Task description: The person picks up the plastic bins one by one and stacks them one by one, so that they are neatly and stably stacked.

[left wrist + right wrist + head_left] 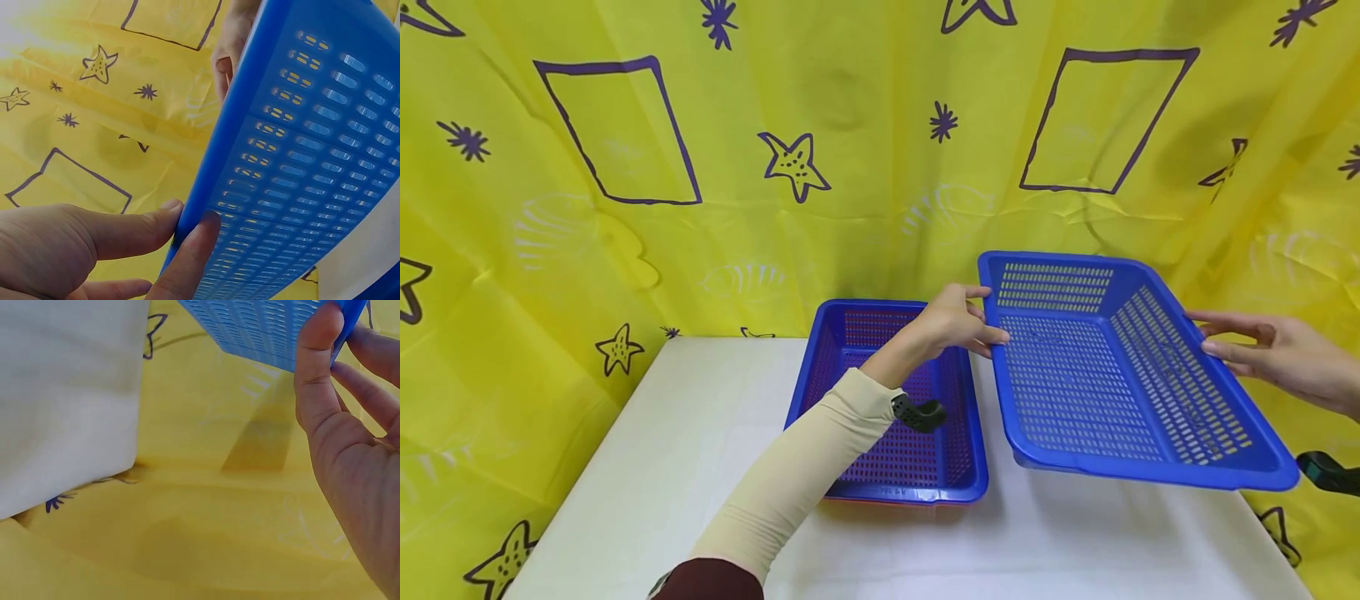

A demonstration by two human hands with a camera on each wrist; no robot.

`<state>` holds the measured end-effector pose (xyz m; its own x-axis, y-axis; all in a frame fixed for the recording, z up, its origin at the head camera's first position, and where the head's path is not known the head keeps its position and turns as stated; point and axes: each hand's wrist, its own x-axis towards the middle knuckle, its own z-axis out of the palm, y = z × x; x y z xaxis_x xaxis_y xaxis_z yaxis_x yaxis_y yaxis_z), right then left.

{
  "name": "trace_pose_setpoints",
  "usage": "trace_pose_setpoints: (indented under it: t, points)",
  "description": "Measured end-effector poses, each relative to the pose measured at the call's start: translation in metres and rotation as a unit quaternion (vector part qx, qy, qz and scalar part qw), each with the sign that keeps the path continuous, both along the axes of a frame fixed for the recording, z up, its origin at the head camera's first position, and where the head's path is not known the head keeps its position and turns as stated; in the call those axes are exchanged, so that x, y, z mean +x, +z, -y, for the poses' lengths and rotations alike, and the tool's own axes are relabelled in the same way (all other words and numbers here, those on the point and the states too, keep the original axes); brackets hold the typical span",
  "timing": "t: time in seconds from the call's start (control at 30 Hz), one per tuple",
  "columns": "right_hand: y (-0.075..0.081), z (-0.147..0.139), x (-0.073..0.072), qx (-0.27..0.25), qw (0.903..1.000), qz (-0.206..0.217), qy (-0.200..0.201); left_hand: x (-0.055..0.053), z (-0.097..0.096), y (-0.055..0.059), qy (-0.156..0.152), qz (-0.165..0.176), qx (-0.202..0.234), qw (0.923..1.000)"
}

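A blue perforated plastic basket (1075,383) is held tilted above the right part of the table, between both hands. My left hand (958,321) pinches its left rim, thumb on one side and fingers on the other, as the left wrist view also shows at the basket's edge (231,131). On the opposite long side, my right hand (1281,354) pinches the right rim between thumb and fingers. Under my left forearm, another blue basket (958,483) rests on the table, with a red layer showing through its holes and a red edge peeking out below its front rim.
The white-covered table (700,433) extends to the left and front of the resting basket. A yellow curtain (850,233) with purple drawings hangs close behind the table and along its sides. In the right wrist view, a table corner (122,465) shows beside the curtain.
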<state>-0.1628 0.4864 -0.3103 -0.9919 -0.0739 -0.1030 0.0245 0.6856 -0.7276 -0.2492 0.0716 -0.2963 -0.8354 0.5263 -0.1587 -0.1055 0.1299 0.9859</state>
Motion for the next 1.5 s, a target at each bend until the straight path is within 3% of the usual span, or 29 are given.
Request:
trace_pose_setpoints:
  t: [0.5, 0.8, 1.0, 1.2, 1.5]
  points:
    - [0.013, 0.033, -0.007, 0.042, 0.9985, -0.026, 0.025, 0.002, 0.035, 0.016, 0.018, 0.007, 0.010, 0.9998]
    - [0.018, 0.057, -0.009, 0.016, 0.9990, -0.022, 0.036, 0.001, 0.061, 0.023, 0.013, 0.000, -0.014, 0.9998]
    - [0.020, 0.075, -0.012, 0.022, 0.9980, -0.029, 0.052, -0.001, 0.084, 0.024, 0.014, -0.009, -0.023, 0.9996]
    - [0.024, 0.095, -0.014, -0.018, 0.9965, -0.028, 0.077, -0.001, 0.108, 0.023, 0.019, -0.015, -0.020, 0.9995]
    - [0.029, 0.138, -0.022, -0.030, 0.9963, -0.026, 0.077, 0.000, 0.149, 0.020, 0.027, -0.023, -0.025, 0.9991]
